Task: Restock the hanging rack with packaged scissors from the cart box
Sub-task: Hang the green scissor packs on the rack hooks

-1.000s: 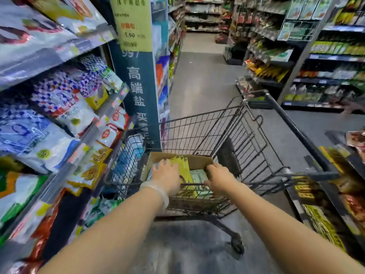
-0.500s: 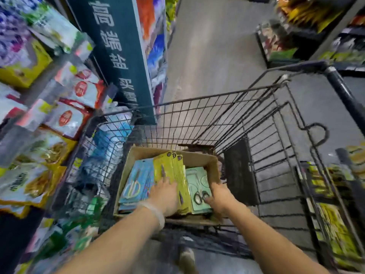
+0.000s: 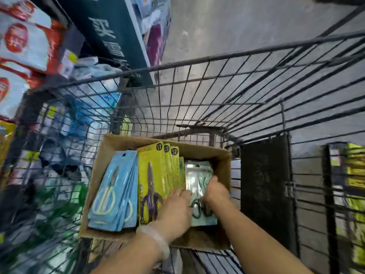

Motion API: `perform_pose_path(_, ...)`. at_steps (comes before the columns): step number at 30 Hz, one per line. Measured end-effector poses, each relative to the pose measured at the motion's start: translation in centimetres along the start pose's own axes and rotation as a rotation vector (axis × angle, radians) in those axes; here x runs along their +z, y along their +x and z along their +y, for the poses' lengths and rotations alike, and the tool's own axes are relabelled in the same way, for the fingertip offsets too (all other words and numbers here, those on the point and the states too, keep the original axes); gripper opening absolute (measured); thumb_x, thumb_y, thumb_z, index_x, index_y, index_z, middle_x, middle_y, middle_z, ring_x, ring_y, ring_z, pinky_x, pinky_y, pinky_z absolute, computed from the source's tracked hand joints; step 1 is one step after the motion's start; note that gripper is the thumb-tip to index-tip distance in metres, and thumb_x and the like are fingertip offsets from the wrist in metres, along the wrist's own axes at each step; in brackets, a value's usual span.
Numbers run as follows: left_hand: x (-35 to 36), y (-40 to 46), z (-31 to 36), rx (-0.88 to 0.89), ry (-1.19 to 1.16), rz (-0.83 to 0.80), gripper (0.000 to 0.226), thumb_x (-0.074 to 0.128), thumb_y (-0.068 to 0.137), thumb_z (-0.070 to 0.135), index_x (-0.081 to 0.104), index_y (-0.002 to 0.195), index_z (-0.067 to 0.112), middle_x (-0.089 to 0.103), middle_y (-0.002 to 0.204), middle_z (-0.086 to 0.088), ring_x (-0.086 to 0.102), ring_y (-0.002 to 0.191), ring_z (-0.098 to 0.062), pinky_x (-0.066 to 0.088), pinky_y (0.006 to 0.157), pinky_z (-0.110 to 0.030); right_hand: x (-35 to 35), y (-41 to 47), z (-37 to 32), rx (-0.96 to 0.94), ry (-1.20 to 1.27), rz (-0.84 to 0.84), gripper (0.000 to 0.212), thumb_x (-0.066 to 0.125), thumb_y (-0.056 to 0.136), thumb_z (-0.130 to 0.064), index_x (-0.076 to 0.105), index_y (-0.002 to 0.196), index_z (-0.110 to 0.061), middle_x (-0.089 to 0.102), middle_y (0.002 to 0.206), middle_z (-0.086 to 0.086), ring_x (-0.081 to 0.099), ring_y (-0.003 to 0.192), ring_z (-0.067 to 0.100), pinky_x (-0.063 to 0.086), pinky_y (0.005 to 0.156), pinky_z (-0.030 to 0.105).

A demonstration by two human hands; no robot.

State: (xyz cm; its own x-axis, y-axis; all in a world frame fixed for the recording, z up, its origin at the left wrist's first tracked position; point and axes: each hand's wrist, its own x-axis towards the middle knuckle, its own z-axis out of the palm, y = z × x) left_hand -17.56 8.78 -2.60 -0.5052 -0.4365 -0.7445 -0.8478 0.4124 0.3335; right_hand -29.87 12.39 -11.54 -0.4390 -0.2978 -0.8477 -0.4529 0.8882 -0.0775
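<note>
Packaged scissors fill a brown cardboard box [image 3: 221, 155] that sits in the bottom of a wire shopping cart [image 3: 197, 89]. There are three rows of them in the box. On the left is a stack of blue packs [image 3: 114, 190]. In the middle stands a row of yellow packs [image 3: 152, 171], and the front one shows scissors with purple handles. On the right lies a pale green pack [image 3: 197, 175] with dark-handled scissors in it.

Both hands are down in the box. The left hand [image 3: 175, 208] rests on the yellow packs, with its fingers reaching in at the edge of the green pack. The fingertips are hidden, so I cannot tell if it is holding anything. It has a clear band on the wrist. The right hand [image 3: 215, 191] has its fingers curled over the green pack and grips it.

The cart has dark metal bars all around and a black flap [image 3: 264, 190] on its right side. The floor [image 3: 227, 22] is grey and smooth. On the left are store shelves with red and white bags [image 3: 21, 40] and other bright packets, all blurry. A dark teal sign [image 3: 112, 36] with white writing stands past the cart. On the far right is a shelf with yellow and green packets [image 3: 353, 175].
</note>
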Motion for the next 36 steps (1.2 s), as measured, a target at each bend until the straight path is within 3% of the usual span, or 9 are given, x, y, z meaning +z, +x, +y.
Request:
perform_pose_path(3, -0.5, 0.2, -0.1, -0.036, -0.08, -0.011, 0.048, 0.049, 0.096, 0.022, 0.037, 0.142, 0.018, 0.04, 0.146, -0.005, 0.037, 0.135, -0.021, 0.031, 0.111, -0.028, 0.4, -0.3, 0.4, -0.039, -0.078, 0.066, 0.038, 0.057, 0.088, -0.02, 0.045, 0.123, -0.01, 0.06, 0.12, 0.009, 0.06, 0.11, 0.027, 0.05, 0.089, 0.036)
perform_pose_path(9, -2.7, -0.8, 1.4, -0.129, -0.348, -0.02, 0.053, 0.056, 0.094, 0.026, 0.037, 0.143, 0.016, 0.05, 0.14, -0.005, 0.05, 0.127, -0.02, 0.041, 0.101, -0.026, -4.1, -3.6, 2.2, -0.074, 0.262, 0.043, 0.019, 0.064, 0.083, -0.028, 0.06, 0.099, -0.018, 0.067, 0.101, 0.003, 0.063, 0.094, 0.025, 0.05, 0.076, 0.031)
perform_pose_path(12, -3.9, -1.2, 2.1, -0.192, -0.658, 0.044, 0.059, 0.063, 0.09, 0.027, 0.034, 0.14, 0.014, 0.054, 0.133, -0.003, 0.057, 0.111, -0.017, 0.046, 0.09, -0.026, -7.7, -6.2, 2.8, -0.206, 0.755, -0.081, 0.028, 0.071, 0.081, -0.013, 0.064, 0.107, -0.007, 0.07, 0.104, 0.012, 0.065, 0.085, 0.021, 0.054, 0.071, 0.032)
perform_pose_path(15, -4.6, -0.8, 2.4, -0.266, -1.024, 0.106, 0.032, 0.06, 0.092, 0.019, 0.05, 0.121, 0.012, 0.064, 0.115, -0.005, 0.062, 0.083, -0.01, 0.054, 0.068, -0.024, -9.3, -7.1, 2.2, -0.291, 0.98, -0.207, 0.01, 0.065, 0.086, -0.013, 0.064, 0.096, -0.011, 0.07, 0.084, 0.006, 0.064, 0.062, 0.009, 0.048, 0.05, 0.021)
perform_pose_path(17, -4.5, -0.3, 1.7, -0.327, -1.131, 0.177, 0.019, 0.059, 0.092, 0.016, 0.054, 0.11, 0.011, 0.067, 0.111, -0.011, 0.066, 0.091, -0.023, 0.056, 0.081, -0.042, -8.6, -6.4, 1.7, -0.265, 1.024, -0.199, 0.014, 0.06, 0.09, -0.029, 0.062, 0.085, -0.016, 0.064, 0.075, 0.0, 0.061, 0.058, 0.006, 0.046, 0.051, 0.02)
perform_pose_path(19, -3.8, -0.2, 0.3, -0.371, -1.109, 0.245, 0.015, 0.058, 0.093, 0.016, 0.053, 0.107, 0.013, 0.065, 0.111, -0.011, 0.063, 0.1, -0.029, 0.051, 0.093, -0.046, -6.8, -5.1, 1.3, -0.194, 0.836, -0.148, 0.024, 0.053, 0.092, -0.038, 0.061, 0.092, -0.015, 0.06, 0.083, 0.001, 0.058, 0.071, 0.011, 0.046, 0.062, 0.024)
perform_pose_path(23, -2.1, -0.5, -2.8, -0.435, -1.087, 0.336, 0.011, 0.055, 0.094, 0.012, 0.049, 0.101, 0.017, 0.062, 0.109, -0.01, 0.06, 0.102, -0.03, 0.049, 0.092, -0.043, -1.2, -3.1, 1.0, -0.056, 0.182, -0.072, 0.055, 0.057, 0.089, -0.033, 0.036, 0.134, -0.01, 0.052, 0.129, 0.01, 0.052, 0.117, 0.028, 0.043, 0.095, 0.034)
perform_pose_path(29, -1.3, -1.3, -5.9, -0.456, -1.098, 0.343, 0.012, 0.057, 0.093, 0.007, 0.054, 0.095, 0.018, 0.065, 0.1, -0.006, 0.062, 0.093, -0.026, 0.051, 0.088, -0.042, 2.1, -1.3, -0.4, 0.03, -0.019, 0.046, 0.092, 0.079, 0.071, -0.035, 0.022, 0.139, -0.007, 0.037, 0.136, 0.015, 0.045, 0.124, 0.03, 0.045, 0.097, 0.04)
perform_pose_path(36, -2.7, -3.3, -6.0, -0.448, -1.182, 0.341, 0.02, 0.055, 0.093, 0.002, 0.053, 0.109, 0.013, 0.063, 0.114, -0.01, 0.059, 0.102, -0.024, 0.047, 0.092, -0.036, 0.0, -2.8, 0.8, 0.02, 0.206, 0.084, 0.039, 0.058, 0.088, -0.02, 0.04, 0.122, -0.01, 0.058, 0.118, 0.012, 0.057, 0.109, 0.031, 0.048, 0.09, 0.038)
